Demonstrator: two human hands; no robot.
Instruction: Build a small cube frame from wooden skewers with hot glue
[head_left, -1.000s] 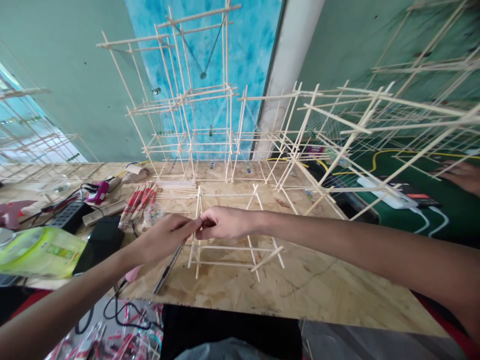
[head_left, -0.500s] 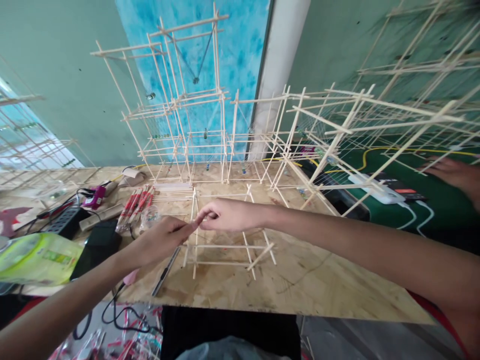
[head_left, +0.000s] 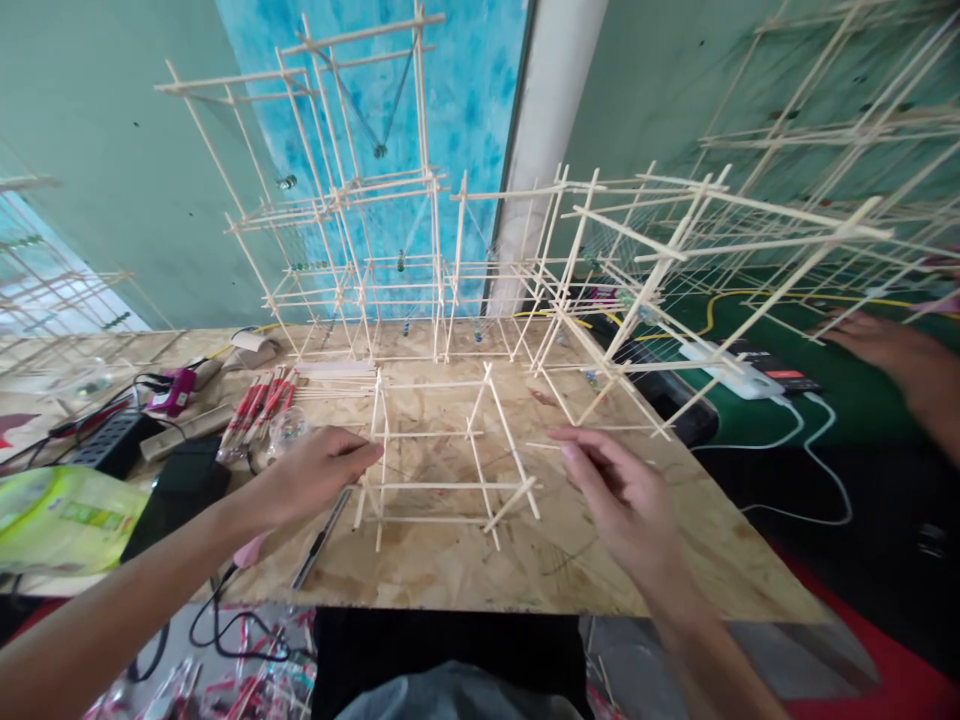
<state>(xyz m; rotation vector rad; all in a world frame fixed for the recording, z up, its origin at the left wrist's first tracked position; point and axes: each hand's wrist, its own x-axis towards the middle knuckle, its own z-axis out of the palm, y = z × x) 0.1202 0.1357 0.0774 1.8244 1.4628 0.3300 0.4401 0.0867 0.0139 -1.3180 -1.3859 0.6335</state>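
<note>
A small frame of thin wooden sticks (head_left: 435, 487) stands on the board tabletop in front of me, its pieces crossing at the corners. My left hand (head_left: 319, 470) is at the frame's left side, thumb and fingers pinched on one of its upright sticks. To the right of the frame, and apart from it, my right hand (head_left: 626, 490) pinches a short wooden stick (head_left: 546, 446) that points left. Part of this stick is hidden by the fingers. A utility knife (head_left: 321, 540) lies below my left hand.
Tall stick structures (head_left: 360, 200) with hanging beads stand behind. Left lie red-wrapped stick bundles (head_left: 259, 405), a black power strip (head_left: 116, 445), a purple plug (head_left: 172, 390) and a yellow-green packet (head_left: 67, 515). Another person's hand (head_left: 862, 335) is at far right, near a white power strip (head_left: 731, 370).
My right hand has moved from beside my left fingers, over the frame, out to the right, and a short stick now shows in it. My left hand stays at the frame's left side.
</note>
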